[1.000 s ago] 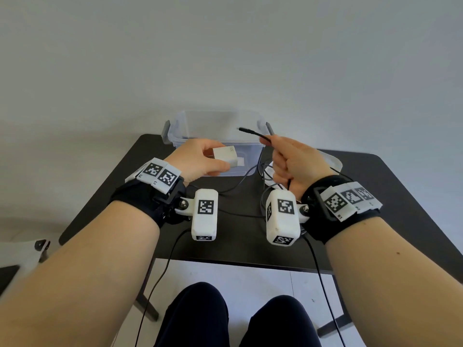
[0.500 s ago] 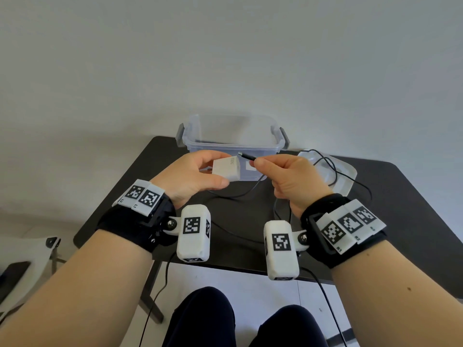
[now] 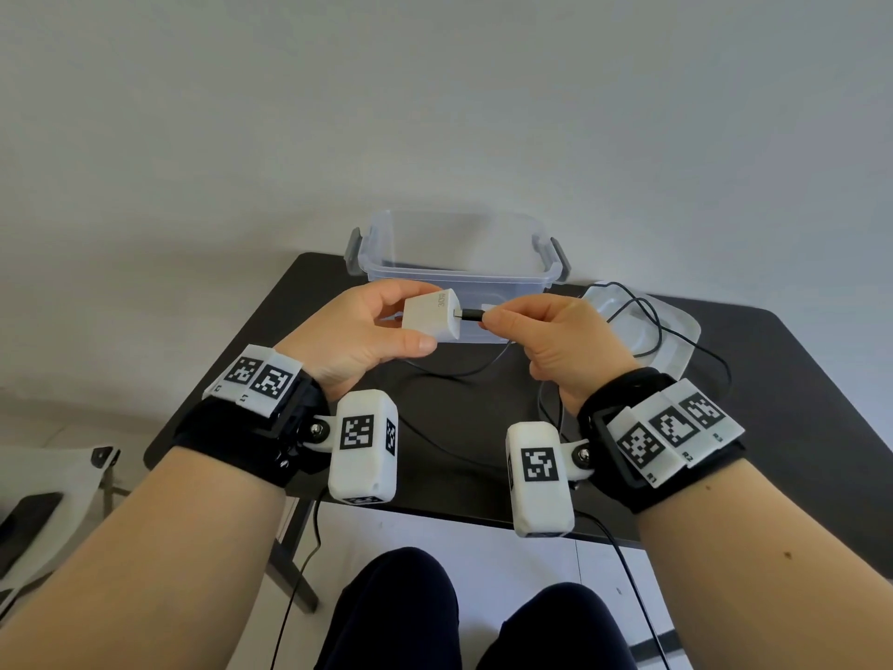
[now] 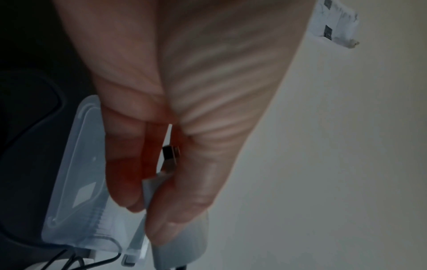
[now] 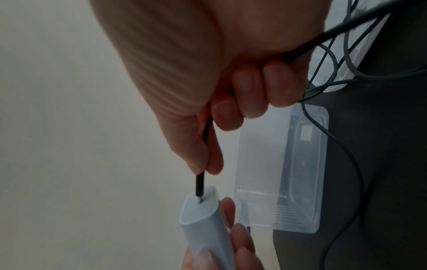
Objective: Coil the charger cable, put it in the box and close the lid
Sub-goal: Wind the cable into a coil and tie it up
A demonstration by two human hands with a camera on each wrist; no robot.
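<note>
My left hand [image 3: 381,326] grips a white charger block [image 3: 431,315] in the air in front of the clear plastic box [image 3: 454,244]. My right hand [image 3: 541,326] pinches the black plug [image 3: 471,315] of the black cable [image 3: 652,326] between thumb and forefinger, and the plug's metal tip sits at the block's port [image 5: 199,201]. The rest of the cable trails loose over the clear lid [image 3: 676,350] and the black table [image 3: 459,418]. In the left wrist view the block [image 4: 153,184] shows between thumb and fingers [image 4: 124,179].
The box stands open at the table's far edge, with grey latches on both ends. Its lid lies flat to the right of it. Another thin black wire [image 3: 638,606] hangs from my wrist cameras over the near table edge. My knees show below.
My hands came together: the right hand brought the plug down and left to the block's port, and the left hand turned the block's port side toward it. The view tilted down slightly.
</note>
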